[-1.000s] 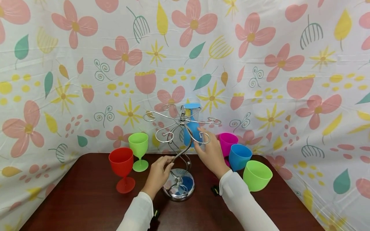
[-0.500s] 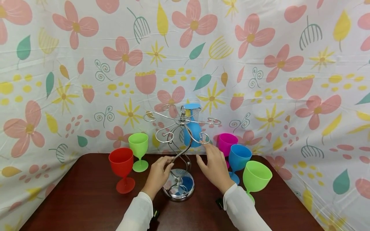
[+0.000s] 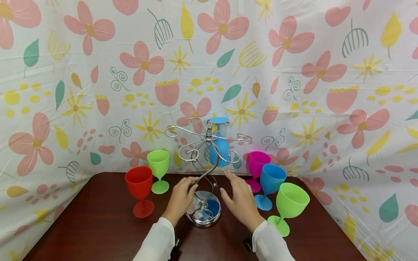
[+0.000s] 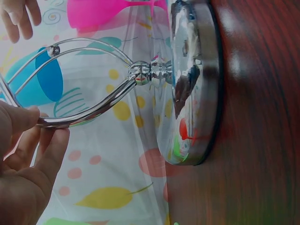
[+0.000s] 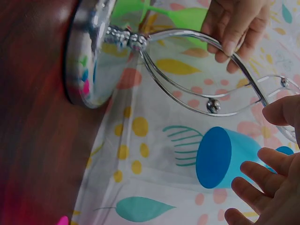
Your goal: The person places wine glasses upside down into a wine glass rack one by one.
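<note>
A silver wire goblet rack [image 3: 204,217] with curled arms and a round mirrored base stands in mid-table. From one of its rear arms hangs a blue plastic goblet [image 3: 223,145], upside down with its foot on top. My left hand [image 3: 180,197] pinches a curved rod of the rack between thumb and fingers, as the left wrist view shows at the rod [image 4: 101,107]. To the right of the rack is my right hand [image 3: 241,199], fingers spread and holding nothing. In the right wrist view its fingers [image 5: 258,176] are near the hanging goblet's bowl [image 5: 220,157].
Upright on the left stand a red goblet [image 3: 138,181] and a green goblet [image 3: 158,165]. On the right are a magenta goblet [image 3: 259,161], another blue goblet [image 3: 272,177] and another green goblet [image 3: 291,201]. A flowered cloth [image 3: 209,65] hangs behind the dark wooden table [image 3: 98,217].
My right hand has let go of the hanging blue goblet and drawn back down toward me. The left hand keeps its grip on the rack.
</note>
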A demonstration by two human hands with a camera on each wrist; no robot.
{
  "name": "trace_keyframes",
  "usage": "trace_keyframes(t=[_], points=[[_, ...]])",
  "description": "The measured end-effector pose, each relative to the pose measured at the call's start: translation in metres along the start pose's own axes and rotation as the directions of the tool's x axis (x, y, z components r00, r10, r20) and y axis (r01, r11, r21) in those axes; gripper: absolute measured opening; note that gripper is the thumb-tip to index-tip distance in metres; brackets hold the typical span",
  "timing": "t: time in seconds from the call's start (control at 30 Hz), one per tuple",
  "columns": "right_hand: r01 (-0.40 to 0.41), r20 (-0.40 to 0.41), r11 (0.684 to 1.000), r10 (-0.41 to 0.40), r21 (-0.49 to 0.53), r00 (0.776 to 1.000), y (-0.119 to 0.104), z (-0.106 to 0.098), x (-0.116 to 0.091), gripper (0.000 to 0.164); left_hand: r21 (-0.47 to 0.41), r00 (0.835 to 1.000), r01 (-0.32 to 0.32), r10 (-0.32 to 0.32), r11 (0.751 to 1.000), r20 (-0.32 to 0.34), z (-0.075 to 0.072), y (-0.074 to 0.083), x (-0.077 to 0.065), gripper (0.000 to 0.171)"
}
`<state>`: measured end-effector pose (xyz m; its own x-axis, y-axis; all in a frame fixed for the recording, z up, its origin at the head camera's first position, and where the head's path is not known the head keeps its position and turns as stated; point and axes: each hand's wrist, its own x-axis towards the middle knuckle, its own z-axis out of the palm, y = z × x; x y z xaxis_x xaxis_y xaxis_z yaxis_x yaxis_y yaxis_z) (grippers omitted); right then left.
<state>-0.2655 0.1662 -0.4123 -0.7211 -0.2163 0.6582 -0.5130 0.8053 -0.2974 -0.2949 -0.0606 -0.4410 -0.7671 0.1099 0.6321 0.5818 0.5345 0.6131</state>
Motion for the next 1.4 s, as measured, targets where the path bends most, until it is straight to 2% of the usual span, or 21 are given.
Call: trace_keyframes(t=[0.13, 0.27, 0.43, 0.6, 0.67, 0.73, 0.83, 0.93, 1.07, 1.13, 1.23, 1.4], points=[[-0.006, -0.002, 1.0, 0.007, 0.018, 1.0, -0.001, 0.003, -0.005, 0.062, -0.005, 1.0, -0.014, 0.014, 1.0, 0.017, -0.001, 0.0, -0.002, 0.032], [-0.025, 0.013, 1.0, 0.025, 0.017, 1.0, 0.0, 0.006, -0.009, 0.061, -0.044, 0.994, 0.04, -0.035, 0.998, 0.102, -0.006, 0.003, -0.006, 0.042], [-0.04, 0.028, 0.999, 0.039, 0.018, 0.999, 0.0, 0.008, -0.014, 0.061, -0.039, 0.967, 0.097, -0.085, 0.994, 0.24, -0.018, 0.008, -0.012, 0.058], [-0.04, 0.03, 0.999, 0.04, 0.007, 0.999, 0.001, 0.01, -0.019, 0.061, 0.025, 0.934, 0.079, -0.083, 0.997, 0.346, -0.03, 0.014, -0.017, 0.068], [-0.046, 0.038, 0.999, 0.046, 0.003, 0.998, 0.001, 0.011, -0.02, 0.062, 0.06, 0.929, 0.065, -0.082, 0.996, 0.36, -0.035, 0.018, -0.019, 0.069], [-0.058, 0.052, 0.998, 0.057, 0.005, 0.997, 0.002, 0.012, -0.022, 0.063, 0.1, 0.935, 0.039, -0.072, 0.994, 0.349, -0.041, 0.022, -0.021, 0.069], [-0.084, 0.084, 0.996, 0.083, 0.007, 0.993, 0.002, 0.013, -0.024, 0.066, 0.185, 0.958, -0.049, -0.007, 0.982, 0.288, -0.052, 0.029, -0.02, 0.067], [-0.104, 0.108, 0.994, 0.102, 0.014, 0.989, 0.003, 0.014, -0.026, 0.069, 0.291, 0.975, -0.166, 0.112, 0.942, 0.194, -0.065, 0.033, -0.016, 0.064], [-0.124, 0.131, 0.992, 0.12, 0.019, 0.984, 0.003, 0.015, -0.027, 0.071, 0.414, 0.969, -0.244, 0.235, 0.877, 0.075, -0.086, 0.034, -0.011, 0.058], [-0.133, 0.143, 0.991, 0.129, 0.016, 0.981, 0.003, 0.015, -0.027, 0.072, 0.458, 0.967, -0.24, 0.254, 0.856, 0.031, -0.096, 0.034, -0.01, 0.056], [-0.143, 0.156, 0.99, 0.138, 0.017, 0.978, 0.003, 0.015, -0.028, 0.072, 0.504, 0.97, -0.206, 0.243, 0.839, -0.009, -0.11, 0.033, -0.009, 0.056], [-0.151, 0.164, 0.988, 0.146, 0.021, 0.976, 0.004, 0.016, -0.029, 0.072, 0.54, 0.981, -0.155, 0.193, 0.827, -0.015, -0.127, 0.03, -0.01, 0.054]])
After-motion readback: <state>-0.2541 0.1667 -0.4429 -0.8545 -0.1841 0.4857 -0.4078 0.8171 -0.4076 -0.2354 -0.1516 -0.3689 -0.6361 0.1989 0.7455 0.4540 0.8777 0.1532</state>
